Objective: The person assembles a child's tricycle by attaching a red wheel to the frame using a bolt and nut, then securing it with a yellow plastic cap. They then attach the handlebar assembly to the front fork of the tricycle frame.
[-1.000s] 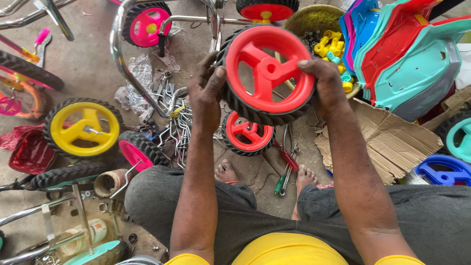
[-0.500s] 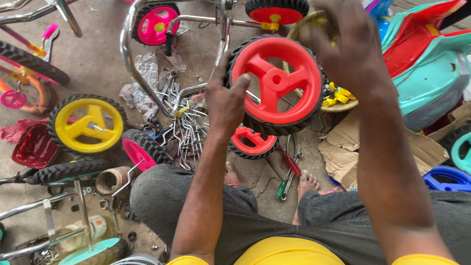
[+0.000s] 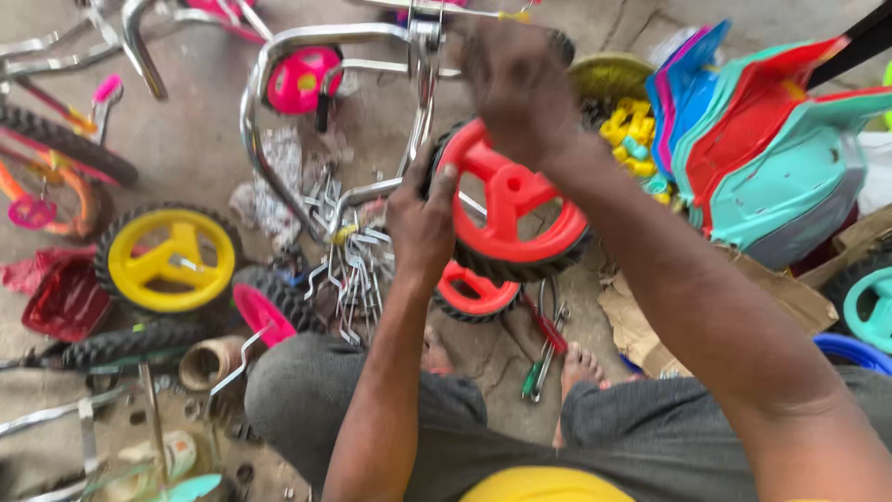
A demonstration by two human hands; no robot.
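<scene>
Red wheel (image 3: 516, 214) held upright at frame centre, left hand (image 3: 423, 218) clamped on its left rim, right hand (image 3: 520, 88) gripping above, chrome frame (image 3: 279, 56) just behind.

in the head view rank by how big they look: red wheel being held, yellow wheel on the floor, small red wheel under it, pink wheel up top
1. red wheel, though it is held nearer the camera, which inflates it
2. yellow wheel
3. small red wheel and pink wheel: both partly hidden, too close to rank

The left hand grips the largest.
</scene>
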